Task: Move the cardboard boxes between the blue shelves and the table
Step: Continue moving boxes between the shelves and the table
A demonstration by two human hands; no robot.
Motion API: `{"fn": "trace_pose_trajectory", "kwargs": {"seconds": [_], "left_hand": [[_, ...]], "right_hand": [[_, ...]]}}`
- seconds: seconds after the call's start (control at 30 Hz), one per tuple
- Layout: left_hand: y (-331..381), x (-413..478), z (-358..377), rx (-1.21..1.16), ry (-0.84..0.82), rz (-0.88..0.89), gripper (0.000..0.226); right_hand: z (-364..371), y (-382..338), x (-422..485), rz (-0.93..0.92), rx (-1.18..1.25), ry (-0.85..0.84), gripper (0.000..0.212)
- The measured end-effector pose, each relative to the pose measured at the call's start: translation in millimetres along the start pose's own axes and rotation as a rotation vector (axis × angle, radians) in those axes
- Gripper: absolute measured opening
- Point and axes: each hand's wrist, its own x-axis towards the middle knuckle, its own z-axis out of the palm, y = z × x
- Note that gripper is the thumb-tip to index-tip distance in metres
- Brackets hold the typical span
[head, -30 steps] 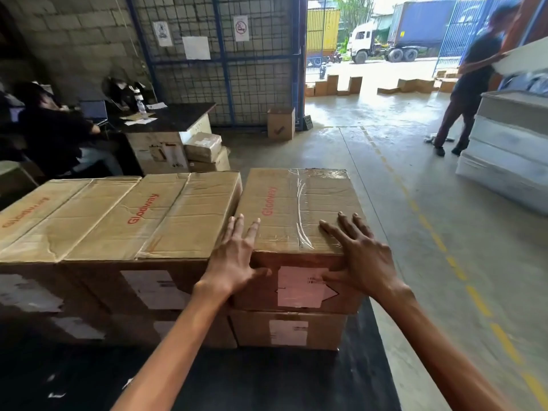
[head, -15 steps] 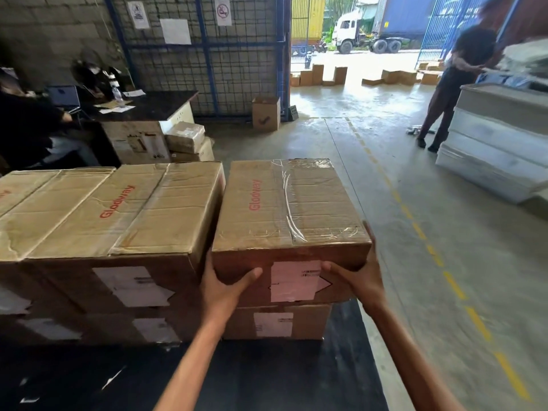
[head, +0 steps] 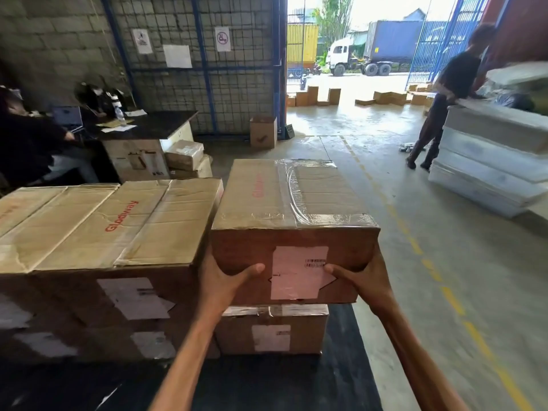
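Note:
A taped cardboard box (head: 284, 200) with a white label on its near face sits pulled forward over a lower box (head: 271, 330) on the black table (head: 267, 384). My left hand (head: 225, 280) grips its near left corner, thumb across the front. My right hand (head: 358, 277) grips its near right corner the same way. To the left, a larger cardboard box (head: 118, 226) printed with red letters stands beside it, almost touching. The fingers of both hands are hidden behind and under the box.
A dark desk (head: 154, 124) with papers and small boxes stands at the back left, where a person sits. A small box (head: 263, 132) rests by the blue mesh partition (head: 204, 69). At the right, a person stands by stacked white wrapped slabs (head: 489, 161). A yellow floor line (head: 430, 268) runs alongside.
My hands went from lying flat on the box top to gripping its near corners. The box has come forward toward me and now overhangs the box under it.

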Motion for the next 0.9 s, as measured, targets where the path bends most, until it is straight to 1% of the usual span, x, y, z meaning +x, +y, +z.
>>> {"fn": "trace_pose_trajectory", "kwargs": {"seconds": [0.07,0.17,0.23,0.3,0.37,0.4,0.43,0.5,0.53,0.63,0.8,0.9], "left_hand": [[23.9,6.4,-4.4,0.012,0.012,0.094,0.103],[63.9,15.7,-16.7,0.025,0.038,0.25,0.117],[89.4,20.4,-31.1,0.041,0.071,0.312,0.122],[111.6,20.7,-50.8,0.051,0.12,0.356,0.125],[127.6,16.6,-75.7,0.065,0.179,0.39,0.129],[134.0,12.1,-90.3,0.076,0.217,0.396,0.13],[138.8,6.4,-106.0,0.085,0.258,0.398,0.13],[145.0,-9.6,-140.2,0.116,0.336,0.397,0.13],[147.4,-19.5,-157.8,0.132,0.375,0.391,0.13],[146.9,-55.4,-213.5,0.188,0.499,0.376,0.127],[128.8,-139.9,-300.4,0.315,0.742,0.36,0.121],[121.1,-204.1,-342.0,0.344,0.892,0.283,0.119]], "right_hand": [[0.0,-20.5,1.4,-0.047,0.011,0.035,0.11],[3.7,-58.3,6.2,-0.145,0.013,0.081,0.133],[10.4,-84.5,10.1,-0.212,0.026,0.081,0.139],[23.0,-109.3,12.0,-0.281,0.066,0.073,0.137],[41.4,-130.6,11.7,-0.326,0.111,0.043,0.125],[52.8,-139.8,11.0,-0.342,0.13,0.017,0.12],[65.8,-148.6,9.5,-0.361,0.142,-0.014,0.122],[96.1,-163.8,4.5,-0.402,0.159,-0.088,0.134],[113.0,-171.1,0.4,-0.416,0.171,-0.133,0.136],[166.6,-191.0,-22.8,-0.454,0.193,-0.273,0.131],[248.9,-210.9,-94.4,-0.471,0.229,-0.54,0.137],[291.6,-217.1,-149.8,-0.498,0.263,-0.701,0.138]]}}
